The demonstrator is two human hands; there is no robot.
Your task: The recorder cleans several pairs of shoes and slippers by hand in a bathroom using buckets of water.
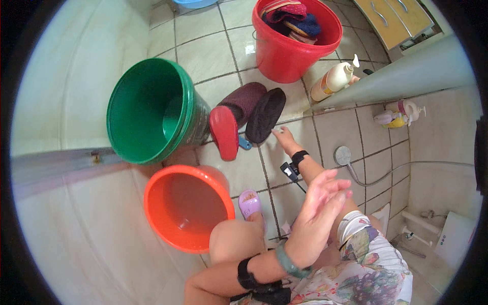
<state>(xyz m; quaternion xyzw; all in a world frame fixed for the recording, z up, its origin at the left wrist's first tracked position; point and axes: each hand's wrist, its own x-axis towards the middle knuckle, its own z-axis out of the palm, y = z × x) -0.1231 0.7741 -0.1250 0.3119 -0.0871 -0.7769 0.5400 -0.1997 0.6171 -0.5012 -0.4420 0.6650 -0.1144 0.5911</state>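
My left hand (321, 216) is raised across the front of my body. Its fingers are stretched out with nothing in them; a green bangle and a black band circle that arm. Farther out, my right hand (287, 142) reaches low over the tiles, fingers spread, close to the heel end of a black slipper (267, 114). I see no grip on it. Beside that lies a dark maroon knitted slipper (244, 101) and, sole up, a red-soled slipper (223, 133). Between them a blue handle (245, 144) pokes out, mostly hidden.
A tilted green bucket (114, 119) and an orange bucket (152, 223) of cloudy water stand left. A red bucket (284, 61) holding cloth is at the back. Right are a pump bottle (333, 81), a shower head (342, 155) with its hose and a glass partition (406, 68).
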